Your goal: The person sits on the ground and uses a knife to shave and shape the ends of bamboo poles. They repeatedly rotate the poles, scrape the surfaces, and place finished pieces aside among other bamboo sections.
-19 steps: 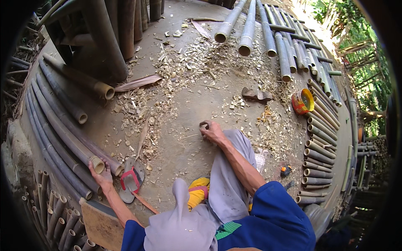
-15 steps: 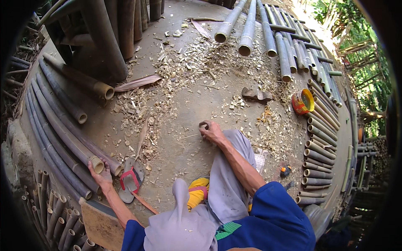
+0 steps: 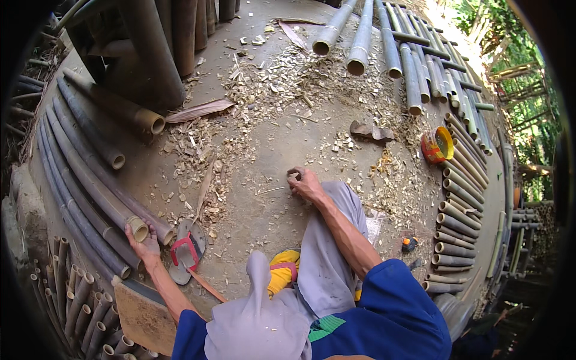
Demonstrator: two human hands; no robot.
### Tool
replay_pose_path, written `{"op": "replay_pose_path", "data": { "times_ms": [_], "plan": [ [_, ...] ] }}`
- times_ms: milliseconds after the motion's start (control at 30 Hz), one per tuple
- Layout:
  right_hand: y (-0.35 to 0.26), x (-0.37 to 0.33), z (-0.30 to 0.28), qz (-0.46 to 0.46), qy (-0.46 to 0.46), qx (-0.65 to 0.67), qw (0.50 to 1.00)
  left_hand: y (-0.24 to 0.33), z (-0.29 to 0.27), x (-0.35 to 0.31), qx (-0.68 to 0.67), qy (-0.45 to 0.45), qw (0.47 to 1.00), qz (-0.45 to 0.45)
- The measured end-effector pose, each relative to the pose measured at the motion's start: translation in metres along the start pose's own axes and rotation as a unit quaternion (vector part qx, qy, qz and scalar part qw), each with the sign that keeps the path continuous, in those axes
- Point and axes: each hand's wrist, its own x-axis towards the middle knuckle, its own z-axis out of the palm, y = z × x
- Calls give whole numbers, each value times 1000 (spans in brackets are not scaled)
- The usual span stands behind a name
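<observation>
My left hand is wrapped under and around the near end of a long bamboo pole in the row on the left. The pole's cut end, pale at the rim, faces me just above my fingers. My right hand rests by my right knee, its fingers curled into a loose ring. Whatever lies inside that curl, if anything, is too small to make out. Beside my left hand lies a grey sandal with a red strap. A thin light stick is on the ground near my right hand.
Wood chips cover much of the ground. A red and yellow tin stands right, beside stacked short bamboo pieces. An orange and black tape measure lies nearer. Long bamboo poles rest at the far right. Upright bamboo pieces crowd the lower left.
My left hand and the pole end have shifted very slightly left and toward the far side. My right hand stays by the knee, fingers still curled. The view has tilted slightly.
</observation>
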Motion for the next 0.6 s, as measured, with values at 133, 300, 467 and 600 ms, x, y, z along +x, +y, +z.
{"op": "replay_pose_path", "data": {
  "times_ms": [133,300,467,600],
  "plan": [
    [-7,11,26,-49,-28,-58,997,19,-38,2,-11,10,1000,14],
    [8,3,11,22,-45,76,996,-3,-12,19,6,31,999,17],
    [16,6,13,6,-57,90,994,3,-3,-3,15,50,999,16],
    [14,6,9,7,-67,100,993,1,-2,-10,10,63,998,19]
  ]
}}
